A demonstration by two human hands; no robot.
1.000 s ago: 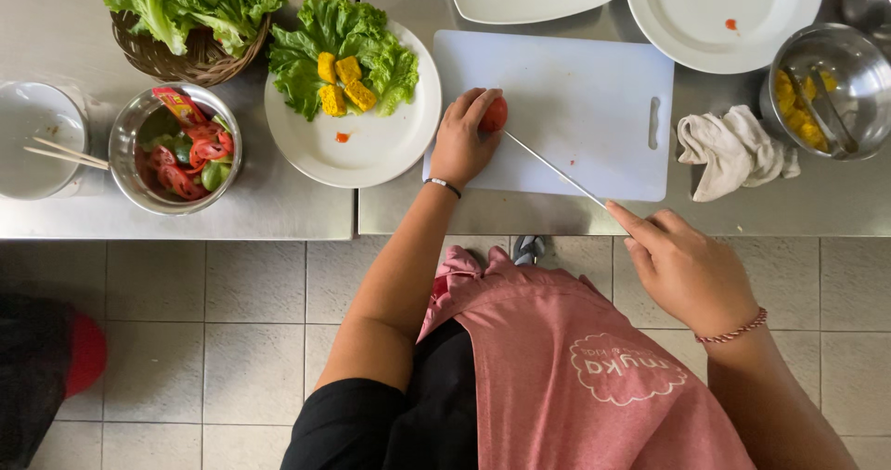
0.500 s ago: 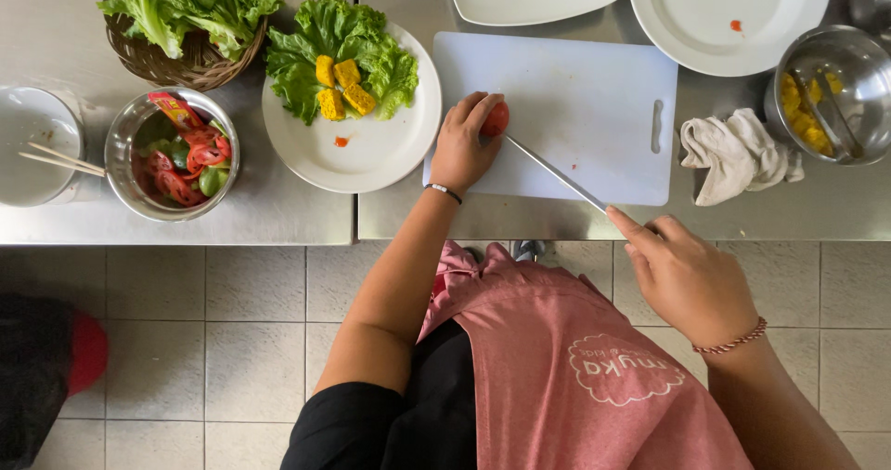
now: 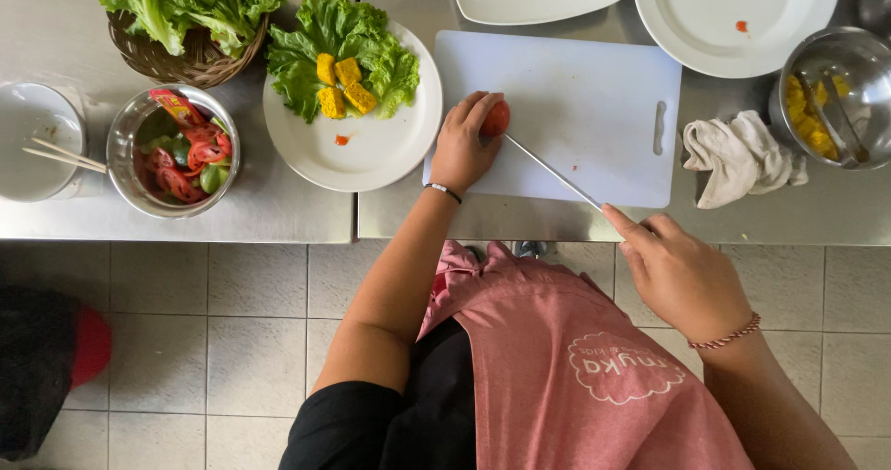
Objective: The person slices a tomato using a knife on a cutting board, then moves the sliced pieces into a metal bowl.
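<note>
My left hand (image 3: 461, 143) presses a red tomato (image 3: 497, 118) against the left edge of a white cutting board (image 3: 575, 108). My right hand (image 3: 682, 270) grips a knife (image 3: 554, 171) by its handle below the counter edge. The thin blade runs up and left across the board, and its tip meets the tomato. A bracelet sits on each wrist.
A white plate (image 3: 371, 145) with lettuce and yellow pieces lies left of the board. Further left stand a metal bowl of sliced tomatoes (image 3: 174, 150), a lettuce basket (image 3: 190, 15) and a bowl with chopsticks (image 3: 37, 145). Right: a crumpled cloth (image 3: 738, 154), a metal bowl (image 3: 831, 90), two white plates (image 3: 733, 6).
The right hand and the knife have shifted slightly; the blade stays against the tomato. The left hand keeps its hold on the tomato.
</note>
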